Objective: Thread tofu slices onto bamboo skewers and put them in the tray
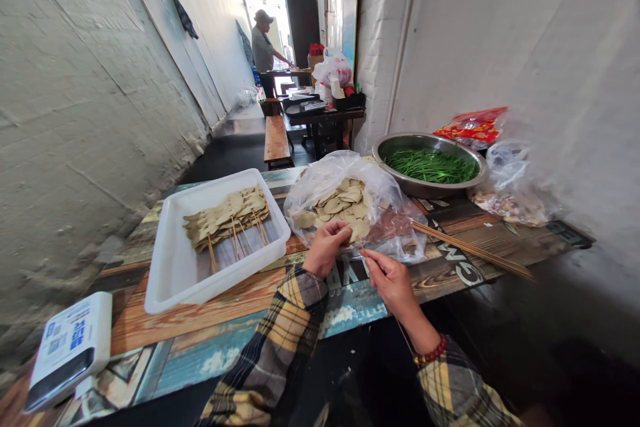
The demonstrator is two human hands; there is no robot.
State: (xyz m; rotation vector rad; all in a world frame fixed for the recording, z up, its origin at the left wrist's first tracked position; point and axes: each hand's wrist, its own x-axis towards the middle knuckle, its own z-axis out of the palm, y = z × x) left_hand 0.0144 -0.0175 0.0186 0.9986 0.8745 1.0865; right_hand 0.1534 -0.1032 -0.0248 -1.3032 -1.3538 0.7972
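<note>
My left hand [326,245] reaches into the mouth of a clear plastic bag [350,203] full of flat tan slices, its fingers curled on one slice at the bag's near edge. My right hand [393,279] sits just right of it, fingers pinched on a thin bamboo skewer that runs down toward my wrist. A white plastic tray [175,267] to the left holds several finished skewers of the same tan slices [227,217]. Both sleeves are yellow plaid, and a red bead bracelet [433,352] circles my right wrist.
A bundle of bare bamboo skewers [470,250] lies right of the bag. Behind it stand a steel bowl of green stalks [430,163], a red packet [473,125] and another clear bag [510,190]. A white device [70,347] rests at the left. A person [263,47] stands far back.
</note>
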